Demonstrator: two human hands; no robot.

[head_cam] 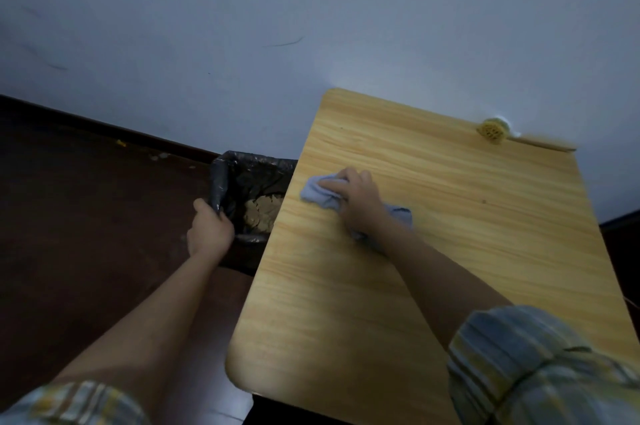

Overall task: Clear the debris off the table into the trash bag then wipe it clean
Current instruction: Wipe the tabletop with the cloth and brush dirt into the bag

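Note:
A light wooden table [433, 268] fills the right half of the view. My right hand [356, 199] grips a crumpled pale blue cloth [317, 194] and holds it down on the tabletop near the left edge. A black trash bag [242, 168] lines a bin pressed against the table's left side, with tan crumbly debris [261, 215] inside. My left hand [209, 228] grips the bag's near left rim. A small yellowish lump [493, 131] lies at the table's far edge by the wall.
A pale wall [311, 26] runs behind the table and bin. Dark brown floor [86, 216] spreads to the left, with small scraps [157, 156] along the baseboard. Striped sleeves cover both upper arms.

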